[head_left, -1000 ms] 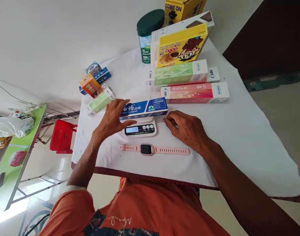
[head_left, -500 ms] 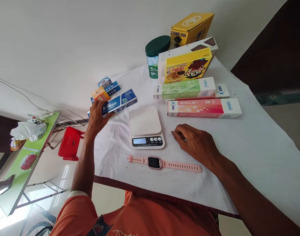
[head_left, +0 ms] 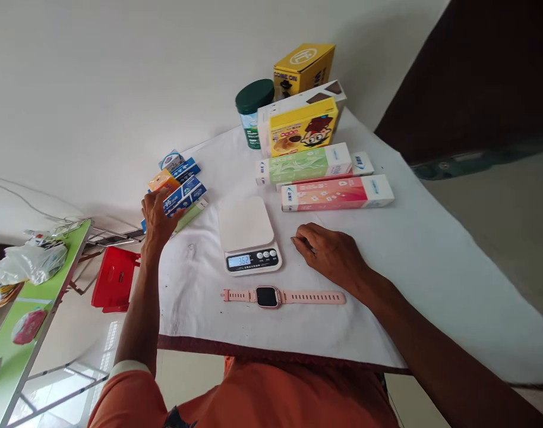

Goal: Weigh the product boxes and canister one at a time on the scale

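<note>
My left hand [head_left: 159, 217] is closed around the near end of a blue toothpaste box [head_left: 185, 193] at the table's left side. That box lies among a small stack: a green box [head_left: 190, 217] just beside it, an orange box [head_left: 163, 180], another blue box [head_left: 186, 169] and a small white-and-blue box [head_left: 171, 160]. My right hand [head_left: 327, 248] rests on the cloth with curled fingers; their inner side is hidden. Between both hands stands a white kitchen scale [head_left: 247, 226] with a bare plate and a lit display. A pink-strapped watch [head_left: 268, 296] lies in front of it.
Toward the back right are a pink carton [head_left: 325, 195], a green carton [head_left: 302, 165], a yellow box [head_left: 302, 131], a dark-lidded canister [head_left: 253, 113] and a tall yellow carton [head_left: 305, 66]. A red stool [head_left: 115, 279] and green table [head_left: 70, 255] stand at left.
My left hand has lowered the blue toothpaste box leftward onto the stack. The scale's display has changed from about 114 to about 362. The view has shifted; my right hand stays resting.
</note>
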Motion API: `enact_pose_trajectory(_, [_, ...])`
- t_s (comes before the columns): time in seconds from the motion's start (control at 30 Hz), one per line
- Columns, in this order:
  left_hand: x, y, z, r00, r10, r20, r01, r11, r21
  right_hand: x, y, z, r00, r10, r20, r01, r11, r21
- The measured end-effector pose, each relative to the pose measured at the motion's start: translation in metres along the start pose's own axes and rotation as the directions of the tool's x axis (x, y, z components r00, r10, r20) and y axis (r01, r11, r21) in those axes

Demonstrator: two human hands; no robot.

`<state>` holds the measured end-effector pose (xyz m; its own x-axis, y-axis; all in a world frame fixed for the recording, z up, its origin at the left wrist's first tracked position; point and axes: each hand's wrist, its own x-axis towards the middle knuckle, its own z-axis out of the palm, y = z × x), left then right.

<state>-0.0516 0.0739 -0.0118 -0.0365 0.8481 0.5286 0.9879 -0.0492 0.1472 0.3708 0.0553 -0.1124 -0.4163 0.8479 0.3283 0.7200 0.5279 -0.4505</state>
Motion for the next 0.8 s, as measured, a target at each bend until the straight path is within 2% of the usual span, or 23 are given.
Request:
enact_pose_trajectory(0.1, [0.016,0.045,0.007,0.977,0.212,-0.017,-0.213,0.971,-0.113,0.002,-0.003,-0.002,0.999,0.023,0.049,-0.021,0.999,-0.039])
enact_pose_trajectory(0.2, [0.033,0.106,0.024,0.917,0.391,0.081,-0.362,0.899,-0.246,0.003,-0.005,-0.004,0.995,0.055,0.082,-0.051,0.997,-0.057])
enact_pose_trajectory(0.27, [0.042,0.149,0.042,0.850,0.483,0.212,-0.407,0.856,-0.319,0.003,-0.006,-0.005,0.993,0.064,0.098,-0.058,0.996,-0.061])
enact_pose_trajectory(0.37, [0.048,0.204,0.073,0.725,0.576,0.379,-0.451,0.812,-0.370,0.005,-0.010,-0.010,0.989,0.072,0.132,-0.060,0.994,-0.088])
enact_pose_trajectory(0.43, [0.047,0.232,0.090,0.679,0.580,0.450,-0.479,0.814,-0.328,0.007,-0.013,-0.014,0.979,0.087,0.182,-0.067,0.992,-0.110])
enact_pose_trajectory(0.57, [0.039,0.262,0.102,0.671,0.556,0.491,-0.524,0.824,-0.217,0.011,-0.018,-0.024,0.954,0.117,0.276,-0.086,0.989,-0.122])
enact_pose_trajectory(0.7, [0.035,0.267,0.102,0.665,0.555,0.500,-0.512,0.826,-0.236,0.012,-0.021,-0.028,0.939,0.125,0.319,-0.086,0.987,-0.135])
enact_pose_trajectory(0.8, [0.034,0.270,0.109,0.666,0.542,0.513,-0.466,0.839,-0.281,0.012,-0.021,-0.028,0.935,0.131,0.328,-0.090,0.986,-0.140])
